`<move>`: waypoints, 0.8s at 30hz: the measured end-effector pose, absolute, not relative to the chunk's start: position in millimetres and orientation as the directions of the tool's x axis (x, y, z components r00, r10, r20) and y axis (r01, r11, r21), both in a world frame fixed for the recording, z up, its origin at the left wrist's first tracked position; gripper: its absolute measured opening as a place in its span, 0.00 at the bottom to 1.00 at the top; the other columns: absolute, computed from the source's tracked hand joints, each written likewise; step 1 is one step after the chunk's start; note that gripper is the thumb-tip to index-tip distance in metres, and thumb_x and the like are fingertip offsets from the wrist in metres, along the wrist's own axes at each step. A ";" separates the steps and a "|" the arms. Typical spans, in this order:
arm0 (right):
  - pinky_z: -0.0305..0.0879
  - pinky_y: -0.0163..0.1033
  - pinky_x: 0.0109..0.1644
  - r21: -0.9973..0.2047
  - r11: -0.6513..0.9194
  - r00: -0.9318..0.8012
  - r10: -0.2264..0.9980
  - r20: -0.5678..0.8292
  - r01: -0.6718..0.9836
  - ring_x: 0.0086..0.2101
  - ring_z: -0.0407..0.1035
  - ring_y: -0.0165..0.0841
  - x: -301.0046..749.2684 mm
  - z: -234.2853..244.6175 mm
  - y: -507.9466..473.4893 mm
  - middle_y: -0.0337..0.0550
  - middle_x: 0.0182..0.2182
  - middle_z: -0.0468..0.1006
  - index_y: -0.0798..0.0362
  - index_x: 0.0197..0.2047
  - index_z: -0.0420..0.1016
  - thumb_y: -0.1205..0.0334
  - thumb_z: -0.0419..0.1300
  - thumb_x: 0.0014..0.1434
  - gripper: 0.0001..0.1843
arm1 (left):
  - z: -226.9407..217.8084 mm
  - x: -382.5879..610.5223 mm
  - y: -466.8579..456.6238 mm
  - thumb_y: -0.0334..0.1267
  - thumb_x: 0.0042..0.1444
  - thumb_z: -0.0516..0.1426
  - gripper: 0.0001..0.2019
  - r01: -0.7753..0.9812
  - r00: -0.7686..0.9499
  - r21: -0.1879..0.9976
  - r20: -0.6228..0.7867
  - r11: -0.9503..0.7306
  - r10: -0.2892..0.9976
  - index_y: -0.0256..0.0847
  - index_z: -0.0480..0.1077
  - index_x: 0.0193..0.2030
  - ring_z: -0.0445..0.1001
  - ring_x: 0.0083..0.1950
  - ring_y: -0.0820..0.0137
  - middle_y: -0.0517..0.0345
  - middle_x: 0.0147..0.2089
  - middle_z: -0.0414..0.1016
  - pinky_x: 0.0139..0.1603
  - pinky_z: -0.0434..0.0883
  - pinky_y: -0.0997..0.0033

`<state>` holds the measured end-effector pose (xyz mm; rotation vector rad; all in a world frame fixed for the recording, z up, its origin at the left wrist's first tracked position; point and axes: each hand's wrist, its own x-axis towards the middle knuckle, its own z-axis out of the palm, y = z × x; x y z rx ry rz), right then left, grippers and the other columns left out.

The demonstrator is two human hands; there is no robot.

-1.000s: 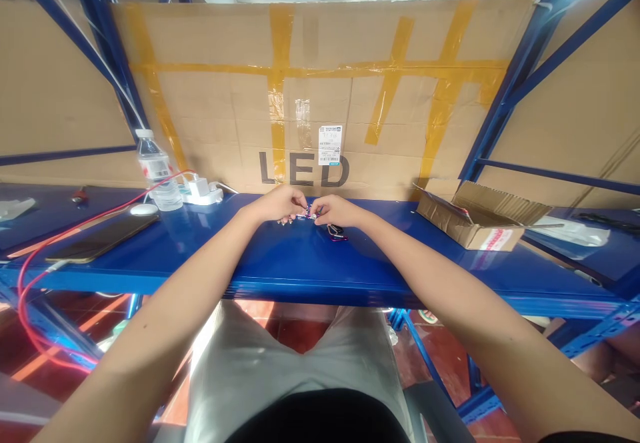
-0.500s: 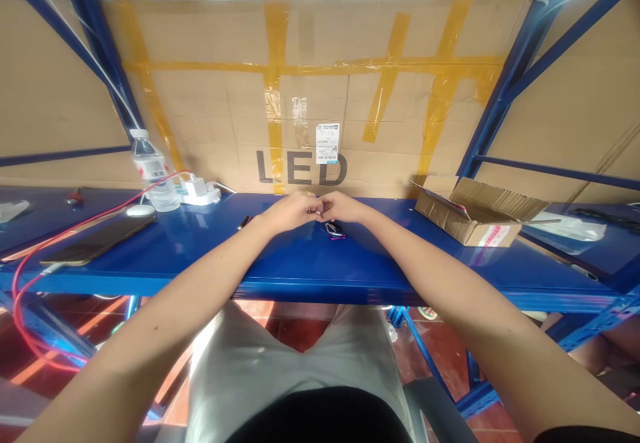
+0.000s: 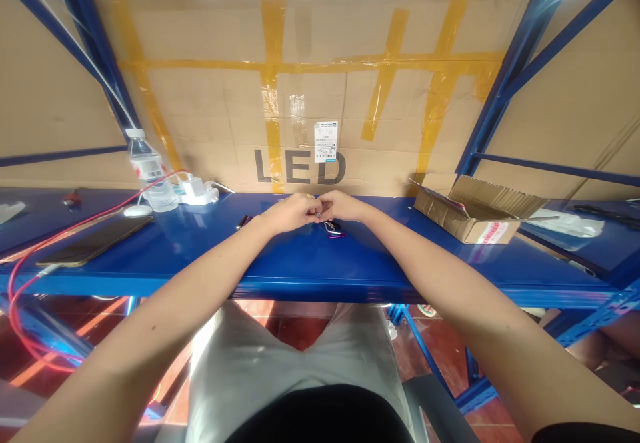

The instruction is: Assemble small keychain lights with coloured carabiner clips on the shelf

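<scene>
Over the blue shelf top [image 3: 300, 263], my left hand [image 3: 294, 212] and my right hand [image 3: 343, 206] meet fingertip to fingertip, both closed in a pinch. Between them shows a small shiny metal piece [image 3: 318, 214], too small to name. Just below my right fingers lies a small bunch of metal and dark pieces with a purple edge [image 3: 334, 231]. Whether it is joined to the piece in my fingers, I cannot tell. A short dark stick-like object [image 3: 242, 222] lies left of my left wrist, partly hidden by it.
An open cardboard box [image 3: 467, 213] stands to the right. On the left are a water bottle [image 3: 153, 176], a white power strip [image 3: 197, 193], a phone [image 3: 95, 240] and a red cable [image 3: 75, 223]. A large taped cardboard sheet [image 3: 210, 123] closes off the back.
The view has shifted very slightly. My fingers have moved a little around the small metal piece; both hands stay together in the same place.
</scene>
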<state>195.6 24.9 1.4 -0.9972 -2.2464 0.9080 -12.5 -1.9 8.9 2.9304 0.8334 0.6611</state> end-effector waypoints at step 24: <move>0.64 0.33 0.28 -0.843 0.405 -0.542 0.824 0.167 0.356 0.26 0.70 0.28 189.4 8.6 10.6 0.44 0.28 0.82 0.56 0.34 0.74 0.70 0.66 0.55 0.04 | 21.7 -30.8 2.9 0.32 0.56 0.54 0.16 0.594 0.577 0.337 0.455 -0.731 0.678 0.39 0.76 0.49 0.73 0.34 0.70 0.57 0.38 0.79 0.36 0.68 0.71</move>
